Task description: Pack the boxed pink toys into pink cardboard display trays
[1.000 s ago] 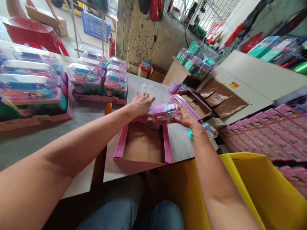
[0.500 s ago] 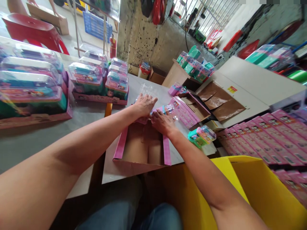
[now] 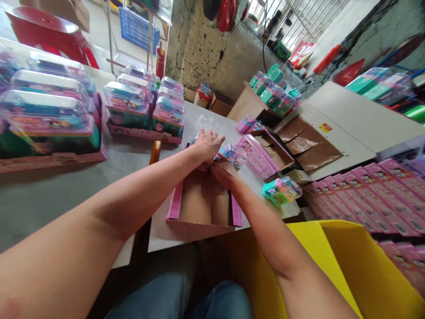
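Observation:
An open pink cardboard tray box (image 3: 195, 204) lies before me, brown inside, its near part bare. At its far end my left hand (image 3: 210, 145) rests over a clear-wrapped pack, its fingers stretched out and spread. My right hand (image 3: 224, 171) is beside it at the box's far right, its fingers bent against a small toy pack with a clear lid (image 3: 235, 155). The fingertips of that hand are partly hidden. Crumpled clear plastic (image 3: 204, 121) shows just beyond the left hand. To the right stands a green and yellow toy pack (image 3: 282, 190) with a clear lid.
Filled pink trays of clear-lidded packs (image 3: 142, 133) stand on the left. Another pink box (image 3: 262, 155) lies right of my hands. A yellow bin (image 3: 318, 266) is below right, near stacked pink boxes (image 3: 361, 190). A red stool (image 3: 46, 35) stands far left.
The view has shifted slightly, so the scene sits a little further right. The pack at my right hand has turned and its clear top shows more. Both hands stay at the box's far end.

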Motion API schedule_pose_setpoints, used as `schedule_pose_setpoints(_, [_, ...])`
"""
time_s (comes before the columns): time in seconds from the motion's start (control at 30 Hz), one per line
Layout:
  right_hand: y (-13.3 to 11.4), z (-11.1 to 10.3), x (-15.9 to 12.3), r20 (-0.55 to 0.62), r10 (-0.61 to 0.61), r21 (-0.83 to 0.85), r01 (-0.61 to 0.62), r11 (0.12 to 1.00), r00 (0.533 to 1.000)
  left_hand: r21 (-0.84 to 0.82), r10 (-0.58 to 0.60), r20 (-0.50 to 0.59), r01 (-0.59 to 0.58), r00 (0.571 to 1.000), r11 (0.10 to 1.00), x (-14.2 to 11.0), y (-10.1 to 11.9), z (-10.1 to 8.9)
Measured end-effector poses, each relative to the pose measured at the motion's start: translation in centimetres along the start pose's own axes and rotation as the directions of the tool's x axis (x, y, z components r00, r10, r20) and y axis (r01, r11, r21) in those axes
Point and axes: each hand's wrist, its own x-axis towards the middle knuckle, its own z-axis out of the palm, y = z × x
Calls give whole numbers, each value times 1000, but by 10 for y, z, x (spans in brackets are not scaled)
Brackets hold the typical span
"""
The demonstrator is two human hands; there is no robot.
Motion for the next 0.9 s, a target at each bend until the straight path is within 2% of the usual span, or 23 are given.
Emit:
schedule_pose_setpoints(0.1, [6, 12, -12, -55, -87, 40, 89, 995, 995, 3, 9, 16, -9, 1000, 1000, 2, 2, 0])
schedule_pose_setpoints(0.2, [8, 22, -21, -144, -107, 55, 116, 992, 984, 3, -1, 5, 1, 1000, 1000, 3, 2, 1])
schedule_pose_setpoints(0.33, [9, 15, -27, -195, -124, 21, 130, 991, 973, 0, -4, -26, 4, 1000, 1000, 4, 1, 5])
schedule_pose_setpoints(0.4, [11, 2, -31, -282, -29, -6, 28, 1000, 959, 7, 0, -18, 0, 1000, 1000, 4, 1, 7])
schedule_pose_setpoints(0.5, [16, -19, -33, -389, 189, 5, -203, 979, 902, 17, 14, -18, -14, 1000, 1000, 5, 0, 8])
schedule_pose_setpoints(0.6, [22, -28, -26, -318, 297, 28, -304, 952, 900, 0, 14, -30, -14, 999, 1000, 5, -1, 9])
schedule_pose_setpoints(0.73, [25, -21, -15, -210, 371, 24, -374, 927, 905, -7, 9, -25, -10, 1000, 1000, 4, 0, 8])
schedule_pose_setpoints(0.9, [22, -22, -19, -150, 360, -41, -370, 928, 921, -31, -22, -17, 22, 1000, 999, 6, -3, 8])
